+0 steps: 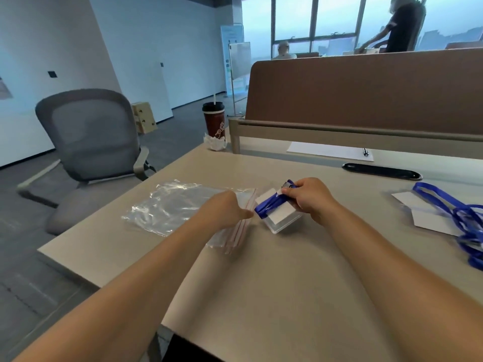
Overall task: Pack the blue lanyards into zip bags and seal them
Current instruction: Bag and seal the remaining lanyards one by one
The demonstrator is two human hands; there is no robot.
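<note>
1. The right hand [311, 198] is curled round a blue lanyard [270, 205], whose strap is wound round a clear badge holder [282, 220]. The thumb presses on top of the strap near the metal clip [285, 184].
2. The bundle sticks out to the left of the right hand. Its lower corner is on or just above the tabletop [274, 283]; I cannot tell which.
3. The left hand [226, 209] is just left of the bundle, with a small gap between its thumb tip and the strap.
4. The left hand lies over the red-striped mouth of a clear zip bag [172, 205]. The rest of the bag spreads flat and crumpled on the tabletop to the left of that hand.
5. Only the back of the left hand and its thumb show. The fingers are hidden beyond the knuckles, so I cannot tell whether they pinch the bag's edge or only rest on it.
6. Whether the bag's mouth is parted is also hard to make out under the hand.
7. The right hand's fingertips are hidden under the bundle.
8. Well to the right of the right hand, a second lanyard [454, 212] lies loose on the tabletop with its white card [428, 218]. Its loops are cut off by the picture's edge.
</note>
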